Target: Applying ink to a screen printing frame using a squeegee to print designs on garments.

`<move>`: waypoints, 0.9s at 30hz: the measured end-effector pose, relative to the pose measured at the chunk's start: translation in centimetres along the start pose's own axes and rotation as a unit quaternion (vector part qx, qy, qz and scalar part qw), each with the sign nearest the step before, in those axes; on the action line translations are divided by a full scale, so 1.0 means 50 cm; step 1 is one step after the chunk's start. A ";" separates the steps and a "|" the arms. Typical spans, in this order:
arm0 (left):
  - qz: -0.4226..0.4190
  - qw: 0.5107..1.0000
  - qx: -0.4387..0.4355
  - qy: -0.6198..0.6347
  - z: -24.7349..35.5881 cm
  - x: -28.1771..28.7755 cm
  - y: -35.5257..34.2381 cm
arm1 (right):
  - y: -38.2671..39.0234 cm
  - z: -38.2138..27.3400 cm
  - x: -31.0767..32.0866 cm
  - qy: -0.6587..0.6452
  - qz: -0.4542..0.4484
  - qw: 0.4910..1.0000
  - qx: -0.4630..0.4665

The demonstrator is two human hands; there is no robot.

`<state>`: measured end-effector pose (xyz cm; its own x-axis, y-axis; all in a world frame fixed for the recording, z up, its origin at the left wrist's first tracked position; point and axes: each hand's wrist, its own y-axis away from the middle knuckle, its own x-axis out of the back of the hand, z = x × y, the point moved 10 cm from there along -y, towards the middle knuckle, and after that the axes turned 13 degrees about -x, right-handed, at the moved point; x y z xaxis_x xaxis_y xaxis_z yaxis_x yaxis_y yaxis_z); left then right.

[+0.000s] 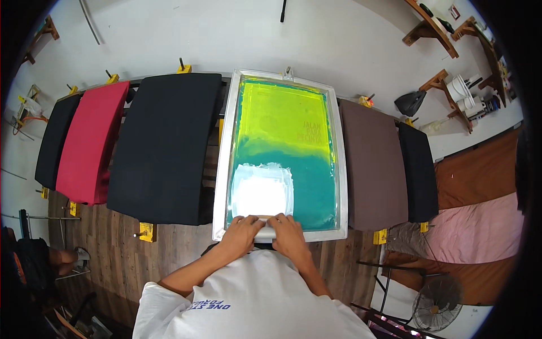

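A silk-screen printing frame (341, 186) with a silver metal rim lies in front of me, its mesh teal with a yellow-green band across the far part. White ink (258, 189) covers a patch of mesh at the near left. At the near end of that patch, both hands grip a squeegee (264, 217), of which only a thin strip shows between them. My left hand (241, 233) closes over its left part, my right hand (285, 230) over its right. Most of the squeegee, including its blade, is hidden by my fingers.
Several fabric-covered boards flank the frame: black (164, 147), red (92, 141), brown (377, 164) and another black one (419, 172). Yellow clamp blocks (147, 232) sit at their ends. A standing fan (436, 304) is at lower right; wall shelves (446, 93) hold containers. Someone's leg (65, 257) shows at left.
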<state>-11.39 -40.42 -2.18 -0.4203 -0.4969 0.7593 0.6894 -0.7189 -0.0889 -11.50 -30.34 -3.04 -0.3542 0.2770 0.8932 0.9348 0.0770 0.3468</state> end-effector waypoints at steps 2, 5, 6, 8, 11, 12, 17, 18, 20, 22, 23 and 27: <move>0.023 1.000 0.009 0.007 -0.010 0.027 -0.017 | -0.021 -0.017 0.032 0.016 -0.001 1.000 0.013; 0.109 0.994 -0.006 -0.016 -0.065 0.084 -0.069 | -0.104 -0.045 0.089 0.026 0.065 0.997 0.039; 0.137 0.990 -0.012 -0.021 -0.080 0.099 -0.085 | -0.142 -0.040 0.084 0.040 0.081 0.995 0.041; 0.148 0.988 -0.007 -0.034 -0.097 0.104 -0.091 | -0.175 -0.041 0.079 0.032 0.089 0.995 0.044; 0.109 0.993 -0.008 -0.034 -0.096 0.060 -0.059 | -0.127 -0.042 0.051 0.004 0.094 0.994 0.055; 0.084 0.995 0.002 -0.046 -0.084 0.030 -0.037 | -0.093 -0.041 0.040 0.000 0.102 0.993 0.063; 0.021 1.000 0.011 -0.014 0.003 -0.003 0.030 | 0.022 -0.033 0.009 -0.006 0.047 0.998 0.043; 0.012 1.000 0.014 0.002 0.008 0.009 0.022 | 0.019 -0.029 0.011 -0.001 0.035 0.999 0.036; 0.020 1.000 0.005 0.001 -0.001 0.033 -0.013 | -0.010 -0.026 0.040 0.008 0.042 0.999 0.022; 0.061 0.998 -0.004 -0.014 -0.024 0.061 -0.064 | -0.048 -0.020 0.095 -0.018 0.093 0.995 0.014; 0.098 0.994 -0.033 -0.037 -0.033 0.070 -0.089 | -0.076 -0.003 0.097 -0.011 0.121 0.993 0.008; 0.076 0.995 -0.041 -0.042 -0.060 0.043 -0.139 | -0.118 0.036 0.090 -0.027 0.131 0.991 -0.012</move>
<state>-18.86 -37.96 -1.84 -0.2623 -0.5632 0.7836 0.6890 -0.6778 -0.2566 -18.55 -27.79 -1.56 -0.0960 0.3358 0.9370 0.9934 -0.0268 0.1114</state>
